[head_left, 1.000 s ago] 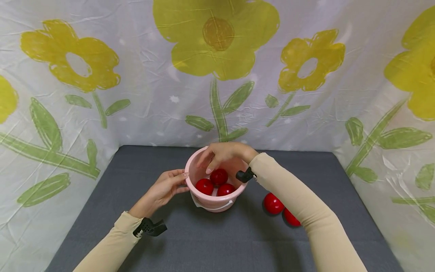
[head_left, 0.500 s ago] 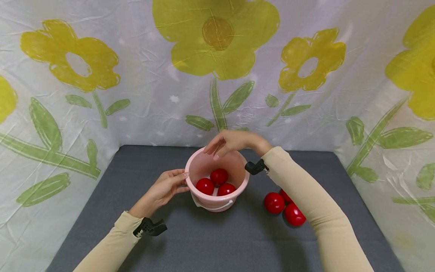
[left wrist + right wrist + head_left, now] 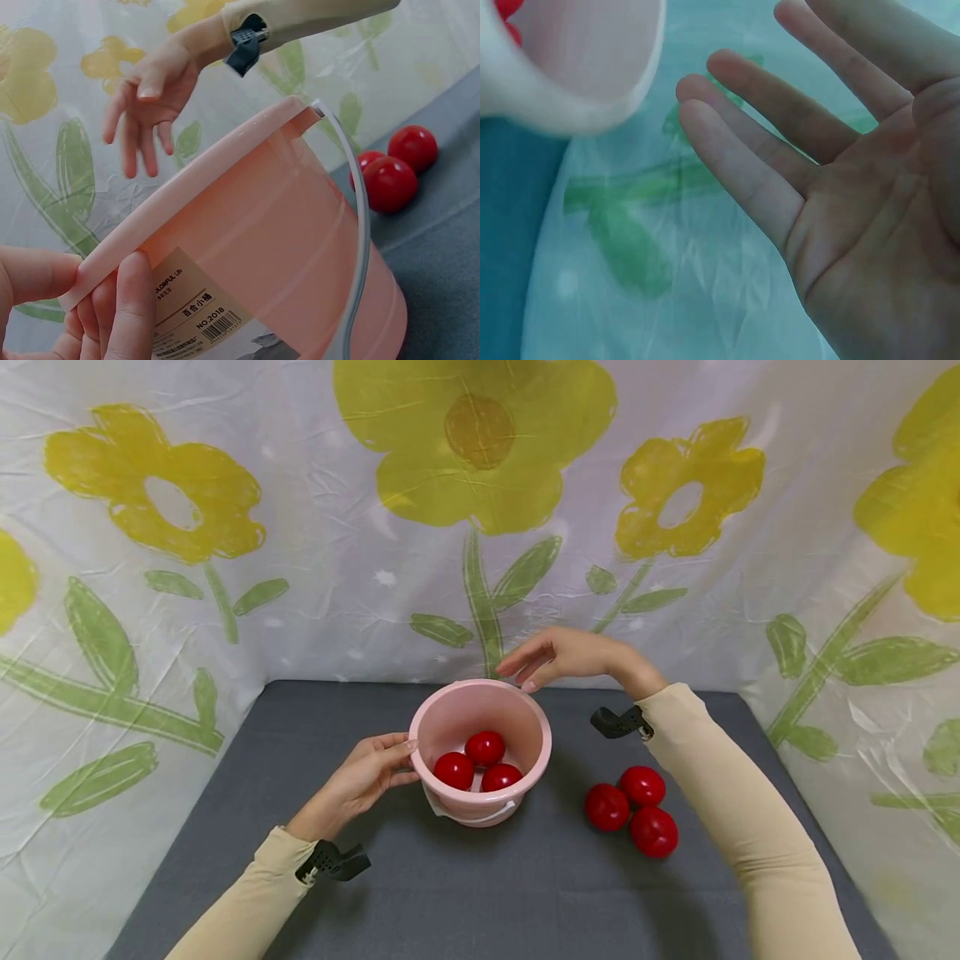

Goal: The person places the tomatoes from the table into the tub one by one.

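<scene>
A pink bucket (image 3: 480,693) stands on the table in the head view, its pale handle (image 3: 480,818) hanging down in front. Three red balls (image 3: 484,748) lie inside it. My left hand (image 3: 365,774) pinches the bucket's left rim between thumb and fingers, as the left wrist view also shows on the bucket wall (image 3: 247,217). Above and behind the bucket's right rim, my right hand (image 3: 570,653) hovers with nothing in it. Its fingers (image 3: 742,165) are relaxed and spread in the right wrist view, apart from the bucket.
Three more red balls (image 3: 641,786) sit close together on the grey cloth (image 3: 480,902) to the bucket's right, beside the right forearm. A flower-printed white curtain (image 3: 322,527) surrounds the table at the back and both sides.
My right hand has come up out of the bucket and moved right, past its rim. The balls on the right are now fully uncovered by the arm. My left hand has stayed in place.
</scene>
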`<state>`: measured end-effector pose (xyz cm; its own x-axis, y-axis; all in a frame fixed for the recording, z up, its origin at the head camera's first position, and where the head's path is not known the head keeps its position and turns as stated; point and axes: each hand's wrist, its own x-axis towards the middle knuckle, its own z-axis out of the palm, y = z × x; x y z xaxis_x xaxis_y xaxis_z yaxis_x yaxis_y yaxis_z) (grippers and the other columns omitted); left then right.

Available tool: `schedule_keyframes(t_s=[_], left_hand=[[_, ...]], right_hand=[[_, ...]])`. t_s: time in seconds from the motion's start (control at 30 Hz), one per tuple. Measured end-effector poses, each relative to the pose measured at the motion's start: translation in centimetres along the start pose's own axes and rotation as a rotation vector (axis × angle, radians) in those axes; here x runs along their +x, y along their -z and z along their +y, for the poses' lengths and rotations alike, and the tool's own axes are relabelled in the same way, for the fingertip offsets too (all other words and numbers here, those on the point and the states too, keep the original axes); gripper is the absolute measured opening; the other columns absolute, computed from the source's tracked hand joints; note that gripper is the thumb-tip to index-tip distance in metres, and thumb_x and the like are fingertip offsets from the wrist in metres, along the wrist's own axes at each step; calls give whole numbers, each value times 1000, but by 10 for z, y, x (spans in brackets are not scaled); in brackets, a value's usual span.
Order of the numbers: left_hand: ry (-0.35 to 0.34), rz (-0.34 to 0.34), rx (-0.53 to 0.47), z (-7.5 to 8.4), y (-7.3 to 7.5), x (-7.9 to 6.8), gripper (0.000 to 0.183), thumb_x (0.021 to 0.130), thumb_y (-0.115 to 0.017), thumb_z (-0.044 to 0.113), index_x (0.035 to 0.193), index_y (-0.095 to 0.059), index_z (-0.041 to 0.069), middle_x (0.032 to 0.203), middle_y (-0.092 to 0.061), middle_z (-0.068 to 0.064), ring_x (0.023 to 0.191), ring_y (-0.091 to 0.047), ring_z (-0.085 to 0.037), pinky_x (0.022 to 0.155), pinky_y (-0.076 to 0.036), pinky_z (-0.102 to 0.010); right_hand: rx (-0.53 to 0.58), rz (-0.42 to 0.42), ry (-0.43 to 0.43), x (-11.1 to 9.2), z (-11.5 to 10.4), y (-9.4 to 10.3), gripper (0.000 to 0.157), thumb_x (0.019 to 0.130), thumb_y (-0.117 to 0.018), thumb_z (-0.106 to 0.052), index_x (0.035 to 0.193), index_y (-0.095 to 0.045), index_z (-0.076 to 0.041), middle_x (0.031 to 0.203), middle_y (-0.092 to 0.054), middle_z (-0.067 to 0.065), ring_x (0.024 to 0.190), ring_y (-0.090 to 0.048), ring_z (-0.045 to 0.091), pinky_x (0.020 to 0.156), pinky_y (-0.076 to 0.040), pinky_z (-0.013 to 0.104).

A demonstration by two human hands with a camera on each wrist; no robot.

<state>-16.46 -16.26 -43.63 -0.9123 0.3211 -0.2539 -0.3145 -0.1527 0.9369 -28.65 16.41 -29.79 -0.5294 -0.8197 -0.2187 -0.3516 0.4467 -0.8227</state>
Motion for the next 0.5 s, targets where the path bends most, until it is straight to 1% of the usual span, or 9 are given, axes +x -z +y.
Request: schedule_keyframes(t_s=[0.07,0.23,0.4,0.5], left_hand=[[3,5,-2,0,-1,0,52,101,-56,14,140,-36,-14,99,-67,1,83,-66,-8,76,-61,-23],[13,15,-3,1,-3,0,51,101,-55,13,141,-37,-13,101,-67,0,82,-66,-8,75,-62,-23],[16,23,-8,2,-3,-1,47,101,-56,13,138,-40,-11,98,-67,1,82,-66,-8,75,-62,-23],[15,22,-10,1,-2,-1,44,100,-56,13,135,-42,-10,97,-67,1,81,-66,-8,74,-62,-23]], right_hand=[[-10,17,-29,-11,3,2,49,89,-74,-13,135,-60,-5,140,-59,18,129,-56,40,98,-57,36],[-12,40,-94,-39,21,3,52,88,-75,-16,136,-59,-4,141,-58,16,128,-59,36,96,-58,36],[13,57,-139,-61,50,2,51,88,-75,-17,135,-60,-6,141,-58,17,127,-59,33,96,-58,35],[28,66,-150,-72,69,1,51,88,-74,-16,135,-59,-4,140,-58,19,127,-59,35,95,-58,35]])
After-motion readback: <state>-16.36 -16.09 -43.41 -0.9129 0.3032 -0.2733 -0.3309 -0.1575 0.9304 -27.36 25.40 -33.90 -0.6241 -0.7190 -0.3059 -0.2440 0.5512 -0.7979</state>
